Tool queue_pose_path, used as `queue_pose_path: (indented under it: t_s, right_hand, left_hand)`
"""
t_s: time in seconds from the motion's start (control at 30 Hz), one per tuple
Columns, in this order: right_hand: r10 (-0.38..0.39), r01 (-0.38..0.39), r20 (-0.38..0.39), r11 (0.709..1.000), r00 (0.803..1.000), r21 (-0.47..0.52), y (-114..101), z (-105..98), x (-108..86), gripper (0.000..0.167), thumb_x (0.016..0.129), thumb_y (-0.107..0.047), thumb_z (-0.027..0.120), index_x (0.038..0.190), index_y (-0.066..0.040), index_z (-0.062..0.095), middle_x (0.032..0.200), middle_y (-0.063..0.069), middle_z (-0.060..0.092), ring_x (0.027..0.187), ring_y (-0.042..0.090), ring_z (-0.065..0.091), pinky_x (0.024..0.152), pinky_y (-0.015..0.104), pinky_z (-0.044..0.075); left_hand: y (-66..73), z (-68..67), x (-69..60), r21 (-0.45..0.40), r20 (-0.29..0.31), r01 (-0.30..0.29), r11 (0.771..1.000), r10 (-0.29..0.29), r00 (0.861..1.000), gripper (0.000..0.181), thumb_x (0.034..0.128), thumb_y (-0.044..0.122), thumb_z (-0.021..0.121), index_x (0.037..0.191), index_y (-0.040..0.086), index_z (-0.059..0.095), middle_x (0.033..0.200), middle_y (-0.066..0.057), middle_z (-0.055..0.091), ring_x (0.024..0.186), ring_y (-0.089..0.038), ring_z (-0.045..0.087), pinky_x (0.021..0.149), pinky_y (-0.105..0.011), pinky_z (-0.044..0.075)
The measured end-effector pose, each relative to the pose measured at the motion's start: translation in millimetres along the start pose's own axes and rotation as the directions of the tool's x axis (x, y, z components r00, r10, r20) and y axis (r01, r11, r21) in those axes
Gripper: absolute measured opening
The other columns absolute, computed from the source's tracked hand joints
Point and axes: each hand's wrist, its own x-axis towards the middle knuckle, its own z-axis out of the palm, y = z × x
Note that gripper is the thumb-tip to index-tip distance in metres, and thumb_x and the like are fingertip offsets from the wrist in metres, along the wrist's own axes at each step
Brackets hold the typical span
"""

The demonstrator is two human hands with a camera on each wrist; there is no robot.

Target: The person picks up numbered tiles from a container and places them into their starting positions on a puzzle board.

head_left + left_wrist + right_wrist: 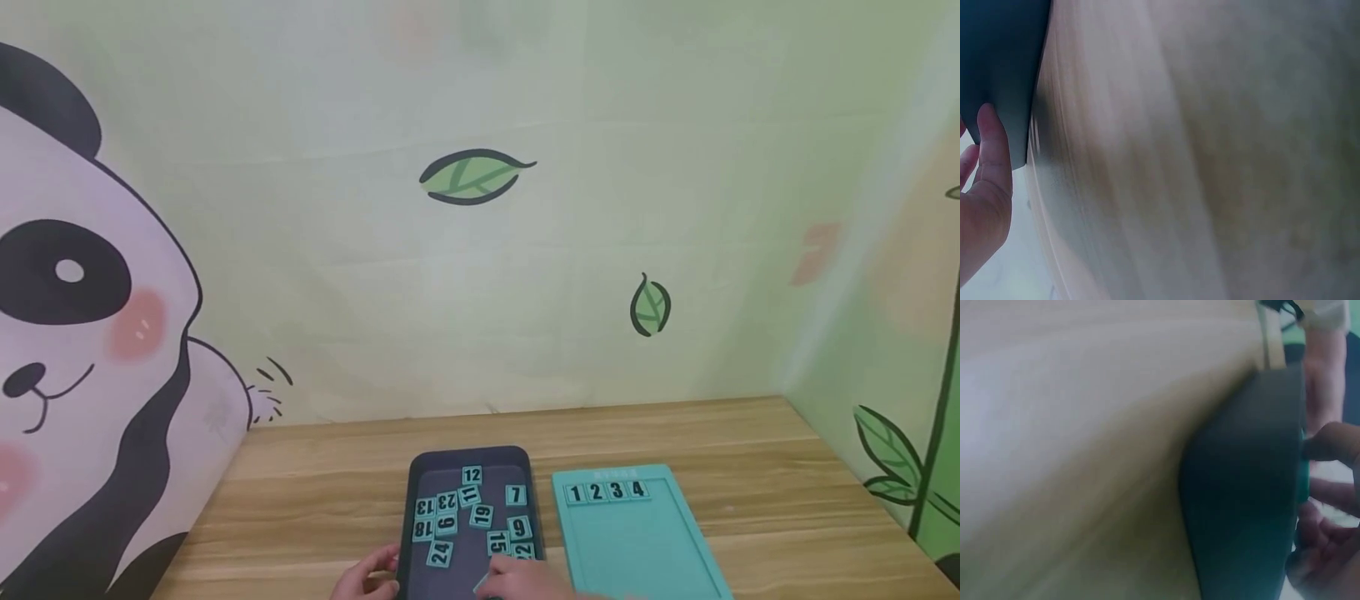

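A dark tray (408, 533) holds many loose teal number tiles, among them 12 (472, 475), 7 (516, 495) and 24 (440, 553). My left hand (366, 575) grips the tray's left edge near the front; in the left wrist view a finger of this hand (988, 187) lies against the tray's outer wall (1007, 69). Over the tray's front right part, my right hand (525, 579) has its fingers bent down beside a partly covered tile (482, 582). From the right wrist, its fingers (1334, 442) pinch a teal tile (1303, 478) at the tray's rim.
Right of the dark tray lies a teal board (637, 542) with tiles 1, 2, 3 and 4 in a row at its top left. Both rest on a wooden table (300, 492). A printed backdrop (337, 250) with a panda and leaves stands behind and beside it.
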Motion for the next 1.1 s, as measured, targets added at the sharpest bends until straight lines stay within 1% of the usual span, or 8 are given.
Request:
queue_pose_path:
  t_s: [0.07, 0.1, 0.2, 0.27, 0.5, 0.7, 0.8, 1.1]
  right_hand:
    - [0.067, -0.067, 0.006, 0.988, 0.998, 0.139, 3, -13, -4.6, 0.024, 0.083, -0.024, 0.054, 0.098, -0.01, 0.066, 0.078, -0.005, 0.048, 0.063, -0.005, 0.041, 0.058, 0.002, 0.031]
    - [0.073, -0.073, 0.006, 0.983, 0.997, 0.169, 5, -19, -6.8, 0.025, 0.083, -0.024, 0.055, 0.098, -0.008, 0.066, 0.078, -0.003, 0.048, 0.063, -0.003, 0.043, 0.059, 0.003, 0.033]
    - [0.113, -0.116, 0.025, 0.968, 0.993, 0.224, 13, -32, -16.2, 0.027, 0.081, -0.025, 0.059, 0.1, -0.007, 0.065, 0.082, -0.004, 0.047, 0.068, 0.0, 0.046, 0.062, 0.007, 0.037]
    - [0.181, -0.185, 0.04, 0.951, 0.983, 0.246, 19, -39, -23.4, 0.028, 0.079, -0.025, 0.061, 0.101, -0.008, 0.064, 0.086, -0.006, 0.047, 0.071, 0.001, 0.046, 0.063, 0.01, 0.039]
    - [0.363, -0.356, -0.014, 0.919, 0.932, 0.173, 40, -55, -49.2, 0.027, 0.074, -0.018, 0.064, 0.1, -0.013, 0.065, 0.084, -0.009, 0.044, 0.066, 0.003, 0.042, 0.057, 0.013, 0.038]
    - [0.517, -0.51, -0.066, 0.854, 0.853, 0.103, 59, -64, -68.2, 0.027, 0.071, -0.019, 0.066, 0.097, -0.012, 0.065, 0.084, -0.011, 0.046, 0.07, 0.003, 0.042, 0.058, 0.016, 0.039]
    - [0.547, -0.543, -0.121, 0.837, 0.829, 0.066, 68, -65, -78.6, 0.027, 0.069, -0.018, 0.067, 0.095, -0.011, 0.065, 0.086, -0.011, 0.049, 0.074, 0.004, 0.048, 0.062, 0.018, 0.042]
    - [0.54, -0.561, -0.274, 0.828, 0.796, -0.001, 97, -71, -107.3, 0.028, 0.064, -0.011, 0.069, 0.092, -0.01, 0.064, 0.086, -0.008, 0.052, 0.079, 0.011, 0.055, 0.065, 0.022, 0.046]
  left_hand:
    - [0.0, 0.3, 0.5, -0.002, 0.001, 0.011, 1.0, -0.011, 1.0, 0.059, 0.0781, 0.01, 0.049, 0.13, -0.01, 0.031, 0.111, -0.016, 0.046, 0.093, -0.019, 0.055, 0.075, -0.038, 0.049]
    - [0.1, 0.6, 0.6, 0.0, -0.004, 0.017, 1.0, -0.017, 1.0, 0.059, 0.0778, 0.009, 0.05, 0.131, -0.009, 0.031, 0.111, -0.016, 0.046, 0.093, -0.019, 0.055, 0.075, -0.038, 0.049]
    - [0.1, 0.3, 1.0, 0.008, -0.01, 0.025, 1.0, -0.025, 1.0, 0.059, 0.0781, 0.009, 0.05, 0.131, -0.009, 0.031, 0.111, -0.017, 0.046, 0.092, -0.019, 0.056, 0.075, -0.038, 0.049]
    - [0.3, 0.1, 1.2, 0.015, -0.011, 0.029, 0.999, -0.029, 1.0, 0.058, 0.0786, 0.009, 0.05, 0.131, -0.008, 0.031, 0.111, -0.018, 0.046, 0.092, -0.02, 0.056, 0.075, -0.038, 0.049]
    - [-0.8, -2.0, 2.3, 0.019, -0.005, 0.043, 0.999, -0.043, 0.999, 0.057, 0.0798, 0.007, 0.05, 0.131, -0.008, 0.03, 0.112, -0.019, 0.045, 0.092, -0.019, 0.056, 0.075, -0.038, 0.049]
    - [0.3, -0.8, 1.9, 0.024, -0.007, 0.033, 0.999, -0.033, 0.999, 0.057, 0.0795, 0.008, 0.05, 0.131, -0.009, 0.031, 0.111, -0.019, 0.046, 0.091, -0.019, 0.056, 0.075, -0.038, 0.049]
    - [0.8, -0.6, 1.1, 0.019, -0.004, 0.029, 0.999, -0.029, 1.0, 0.057, 0.0793, 0.008, 0.05, 0.13, -0.009, 0.031, 0.111, -0.018, 0.046, 0.091, -0.018, 0.056, 0.075, -0.038, 0.049]
    - [0.8, -0.4, 1.0, 0.006, -0.008, 0.041, 0.999, -0.041, 0.999, 0.057, 0.0793, 0.007, 0.049, 0.131, -0.008, 0.03, 0.112, -0.019, 0.044, 0.092, -0.018, 0.055, 0.075, -0.038, 0.049]
